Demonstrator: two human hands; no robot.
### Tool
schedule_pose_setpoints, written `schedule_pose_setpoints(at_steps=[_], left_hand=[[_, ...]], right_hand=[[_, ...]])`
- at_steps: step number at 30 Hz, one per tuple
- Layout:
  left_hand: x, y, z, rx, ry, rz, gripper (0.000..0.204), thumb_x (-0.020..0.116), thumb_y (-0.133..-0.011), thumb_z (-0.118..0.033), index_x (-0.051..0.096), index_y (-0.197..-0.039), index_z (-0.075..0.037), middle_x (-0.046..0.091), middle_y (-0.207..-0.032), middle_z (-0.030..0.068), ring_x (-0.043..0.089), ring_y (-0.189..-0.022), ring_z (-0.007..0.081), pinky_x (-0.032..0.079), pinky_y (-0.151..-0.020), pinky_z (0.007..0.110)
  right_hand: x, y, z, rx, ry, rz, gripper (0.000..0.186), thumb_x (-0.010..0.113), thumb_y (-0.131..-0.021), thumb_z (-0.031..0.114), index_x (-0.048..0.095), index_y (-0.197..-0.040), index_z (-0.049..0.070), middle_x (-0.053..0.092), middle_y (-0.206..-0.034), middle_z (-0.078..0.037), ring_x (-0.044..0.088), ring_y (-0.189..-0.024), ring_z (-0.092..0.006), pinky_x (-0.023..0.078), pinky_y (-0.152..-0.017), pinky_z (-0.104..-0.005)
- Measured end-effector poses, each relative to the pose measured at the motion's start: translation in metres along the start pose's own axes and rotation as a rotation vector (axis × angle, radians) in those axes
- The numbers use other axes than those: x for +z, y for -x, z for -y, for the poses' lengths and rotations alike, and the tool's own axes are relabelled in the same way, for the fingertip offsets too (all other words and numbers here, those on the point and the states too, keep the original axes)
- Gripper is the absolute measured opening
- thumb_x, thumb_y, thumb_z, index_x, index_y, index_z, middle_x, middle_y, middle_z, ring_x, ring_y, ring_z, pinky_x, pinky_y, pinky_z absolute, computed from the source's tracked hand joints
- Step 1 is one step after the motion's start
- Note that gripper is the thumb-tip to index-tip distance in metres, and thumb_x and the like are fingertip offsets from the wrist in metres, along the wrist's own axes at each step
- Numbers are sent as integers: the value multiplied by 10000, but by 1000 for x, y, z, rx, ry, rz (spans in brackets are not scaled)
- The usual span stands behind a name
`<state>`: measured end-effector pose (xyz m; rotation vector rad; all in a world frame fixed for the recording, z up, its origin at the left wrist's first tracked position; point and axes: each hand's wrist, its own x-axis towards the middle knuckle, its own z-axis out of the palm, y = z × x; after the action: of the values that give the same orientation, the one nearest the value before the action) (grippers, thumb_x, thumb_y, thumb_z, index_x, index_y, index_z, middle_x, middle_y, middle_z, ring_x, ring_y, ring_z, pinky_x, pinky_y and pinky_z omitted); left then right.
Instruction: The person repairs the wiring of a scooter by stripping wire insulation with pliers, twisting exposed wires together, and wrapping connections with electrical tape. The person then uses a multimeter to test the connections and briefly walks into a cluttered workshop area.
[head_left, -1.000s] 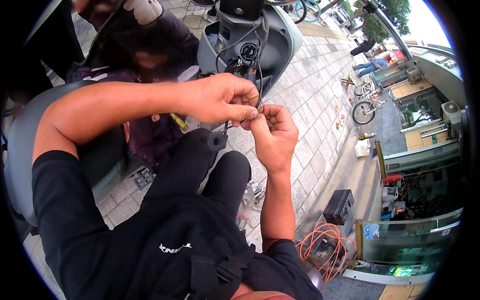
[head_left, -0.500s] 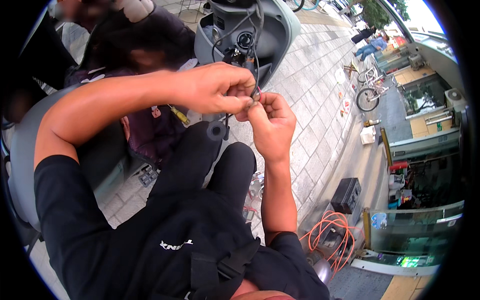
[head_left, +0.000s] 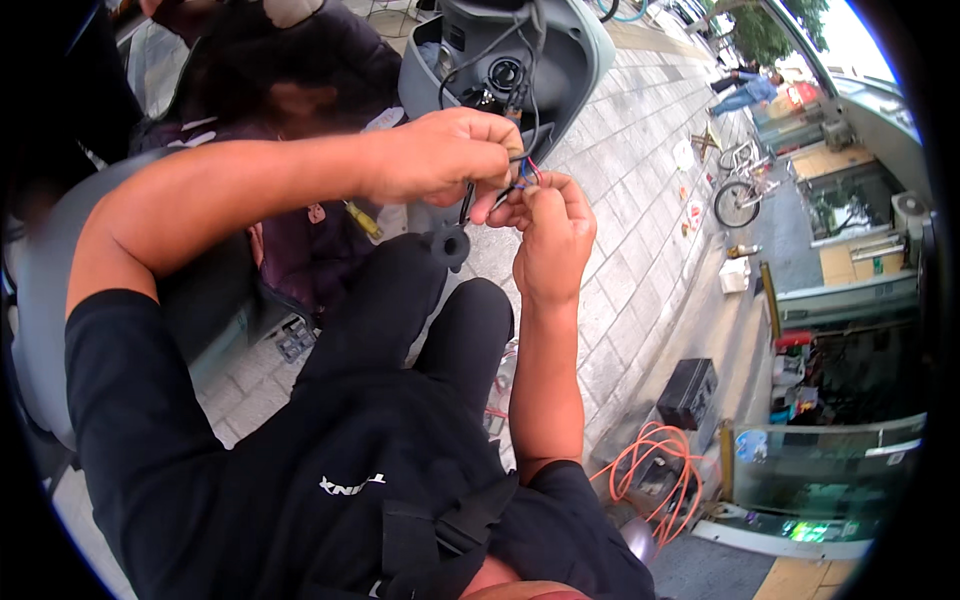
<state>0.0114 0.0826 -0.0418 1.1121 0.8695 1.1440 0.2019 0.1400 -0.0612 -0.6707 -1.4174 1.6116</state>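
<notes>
Wires (head_left: 535, 168), red and blue, stand exposed, pinched by left hand (head_left: 448, 155) and right hand (head_left: 553, 235); any joint is hidden.

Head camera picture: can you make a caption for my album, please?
Left hand and right hand pinch thin red and blue wires near a grey plastic shell.

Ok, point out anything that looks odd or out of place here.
The orange cord lies in untidy loops beside the black box, and red-and-white scraps litter the paving. Thin red and blue wires show uncovered; I can't tell whether they're damaged.
</notes>
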Motion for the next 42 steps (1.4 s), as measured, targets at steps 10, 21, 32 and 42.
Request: schedule_pose_setpoints(at_steps=[10, 21, 32, 42], left_hand=[[-11, 7, 6, -122, -289, -316, 248, 614, -1054, -307, 618, -1133, -72, 594, -801, -19, 454, -511, 13, 284, -406, 170], [-22, -10, 36, -88, -396, -359, 252, 642, -1050, -234, 623, -1215, -45, 637, -934, -36, 585, -682, 24, 391, -493, 160], [-4, -8, 43, -76, -60, -319, 211, 585, -1074, -223, 565, -1160, -32, 556, -1014, 46, 558, -839, 121, 414, -571, 205], [11, -7, 51, 62, -20, -346, 186, 504, -1109, -211, 527, -1173, -38, 498, -1069, 68, 498, -851, 137, 390, -600, 239]], right_hand=[[21, 4, -19, -177, 184, -95, 218, 691, -868, 178, 665, -848, -37, 734, -760, -176, 746, -741, -215, 569, -666, -366], [-30, 22, -22, -459, 293, -247, 132, 684, -782, 163, 636, -806, 43, 677, -809, -165, 685, -749, -371, 540, -667, -455], [-369, 248, -249, 613, 702, -863, 284, 644, -900, 229, 734, -1076, 25, 755, -1008, -200, 734, -983, -304, 557, -901, -401], [-481, 266, -306, 552, 660, -1084, 262, 603, -946, 120, 708, -1130, -34, 749, -963, -151, 720, -768, -173, 580, -713, -347]])
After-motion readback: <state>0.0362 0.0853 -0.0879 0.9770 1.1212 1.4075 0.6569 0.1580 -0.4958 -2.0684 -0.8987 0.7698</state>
